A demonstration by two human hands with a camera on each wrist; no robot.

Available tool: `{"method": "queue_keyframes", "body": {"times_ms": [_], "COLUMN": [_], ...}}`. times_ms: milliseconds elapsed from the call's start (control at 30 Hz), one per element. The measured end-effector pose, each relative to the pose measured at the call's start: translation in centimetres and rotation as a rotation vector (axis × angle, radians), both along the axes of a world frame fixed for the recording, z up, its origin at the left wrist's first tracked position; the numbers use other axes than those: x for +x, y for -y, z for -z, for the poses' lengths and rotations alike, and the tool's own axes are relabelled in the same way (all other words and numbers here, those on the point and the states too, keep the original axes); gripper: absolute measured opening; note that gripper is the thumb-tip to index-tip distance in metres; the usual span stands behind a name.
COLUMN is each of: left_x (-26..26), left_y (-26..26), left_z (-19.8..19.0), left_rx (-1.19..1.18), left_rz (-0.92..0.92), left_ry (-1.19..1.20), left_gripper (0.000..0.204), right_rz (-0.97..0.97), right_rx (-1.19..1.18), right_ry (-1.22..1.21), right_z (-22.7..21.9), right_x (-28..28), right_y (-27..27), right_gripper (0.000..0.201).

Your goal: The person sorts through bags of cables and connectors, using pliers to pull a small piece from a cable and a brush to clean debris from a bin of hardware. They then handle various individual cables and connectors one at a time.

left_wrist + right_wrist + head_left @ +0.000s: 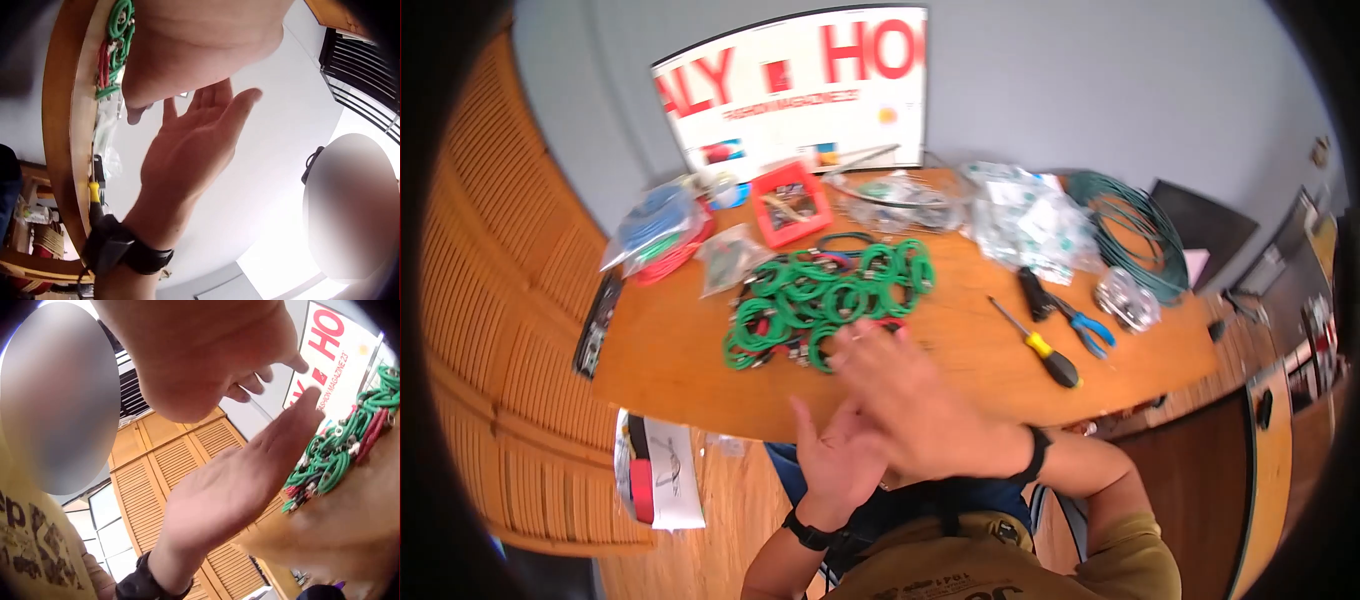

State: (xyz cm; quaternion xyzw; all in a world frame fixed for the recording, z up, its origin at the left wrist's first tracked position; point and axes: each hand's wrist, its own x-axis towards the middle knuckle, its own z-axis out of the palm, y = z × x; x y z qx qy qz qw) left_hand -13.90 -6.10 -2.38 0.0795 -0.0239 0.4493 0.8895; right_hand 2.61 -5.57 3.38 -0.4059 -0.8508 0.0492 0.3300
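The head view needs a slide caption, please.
Open left hand and right hand before green cable coils, a screwdriver and pliers on a desk.

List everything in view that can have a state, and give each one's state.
Left hand: open, holding nothing
Right hand: open, holding nothing
Screen: lit
Green cables: coiled, heaped
Dark green cable: coiled
Red bin: open-topped, holding small items
Screwdriver: lying down, untouched
Blue-handled pliers: lying down, untouched

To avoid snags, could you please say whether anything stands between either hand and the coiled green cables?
Nothing visible stands between the right hand and the coiled green cables on the wooden table. In the head view, it partly crosses the way for the left hand.
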Motion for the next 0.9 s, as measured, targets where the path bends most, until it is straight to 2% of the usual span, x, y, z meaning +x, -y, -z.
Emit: {"method": "queue_keyframes", "body": {"times_ms": [33,67,100,167,200,233,267,300,333,400,433,467,500,533,567,600,633,667,700,733,767,800,833,867,900], "left_x": [0.8,2.5,3.2,3.8,4.0,4.2,4.4,4.6,5.1,5.2,5.1,5.0,4.6,4.1,4.0,4.5,5.0,5.6,6.2,5.6,5.8,6.0,6.2,7.0,7.5], "left_y": [0.5,0.9,1.4,2.4,2.7,3.1,3.8,4.6,5.7,7.2,7.9,8.1,8.4,8.9,9.2,9.1,8.7,8.1,7.5,7.5,7.3,7.3,7.3,7.4,8.4], "left_z": [-0.3,-0.8,-0.9,-0.5,0.0,0.3,0.4,0.2,-0.2,-0.6,-0.9,-1.4,-0.4,1.1,2.0,0.8,0.9,0.7,0.4,-0.9,-0.8,-0.6,-0.4,-0.5,1.3], "left_rx": [-0.173,0.179,0.185,0.046,0.139,0.147,0.199,0.248,0.174,0.173,0.174,0.333,0.324,0.354,0.387,0.585,0.582,0.834,1.083,1.210,1.212,1.454,1.696,1.741,1.876], "left_rz": [0.046,-0.082,-0.049,-0.011,-0.062,-0.041,-0.017,0.004,0.023,0.114,0.192,0.236,0.241,0.313,0.387,0.352,0.360,0.258,0.150,0.148,0.154,0.099,0.042,0.026,-0.191], "left_ry": [0.347,-0.261,-0.265,-0.093,-0.284,-0.285,-0.378,-0.470,-0.457,-0.517,-0.575,-0.844,-0.848,-0.822,-0.793,-0.883,-0.879,-0.864,-0.838,-0.841,-0.837,-0.865,-0.882,-0.816,-0.917], "left_gripper": [0.109,0.104,0.104,0.097,0.092,0.092,0.095,0.097,0.094,0.093,0.092,0.090,0.090,0.091,0.092,0.090,0.090,0.089,0.087,0.092,0.092,0.091,0.091,0.100,0.097], "right_rz": [0.048,-0.045,-0.145,-0.148,-0.181,-0.159,-0.111,-0.066,-0.054,-0.059,-0.057,-0.018,0.022,0.080,0.086,0.157,0.227,0.267,0.272,0.250,0.227,0.233,0.152,0.163,0.156], "right_rx": [-0.001,-0.014,-0.026,-0.061,-0.098,-0.093,-0.101,-0.114,-0.119,0.082,0.072,0.111,0.150,0.125,0.120,0.120,0.120,-0.047,-0.049,-0.118,-0.186,-0.283,-0.204,-0.201,-0.078], "right_ry": [-0.004,-0.012,-0.023,-0.040,-0.050,-0.053,0.019,0.093,0.091,-0.234,-0.239,-0.239,-0.238,-0.273,-0.273,-0.303,-0.333,-0.400,-0.401,-0.555,-0.707,-0.923,-1.044,-1.044,-1.144], "right_z": [1.0,2.1,3.0,4.6,5.3,5.7,6.3,6.9,7.7,9.6,11.0,12.6,13.6,14.1,15.0,16.0,16.7,16.1,15.7,15.4,15.0,14.7,14.1,13.5,13.2], "right_x": [-0.6,-1.1,-1.2,0.1,0.7,1.5,2.4,2.9,2.9,2.5,2.6,3.0,3.4,3.7,4.2,4.6,5.2,5.8,6.2,6.4,6.5,5.2,4.3,2.5,-0.1], "right_y": [1.4,2.4,3.2,3.5,3.8,4.6,5.8,7.0,7.9,9.7,10.6,11.5,12.5,13.6,14.2,14.6,15.0,15.4,15.9,16.4,16.7,17.3,17.2,16.2,14.8], "right_gripper": [0.082,0.089,0.097,0.102,0.106,0.106,0.097,0.096,0.096,0.096,0.096,0.105,0.114,0.097,0.097,0.098,0.099,0.095,0.095,0.093,0.092,0.094,0.088,0.088,0.091]}}
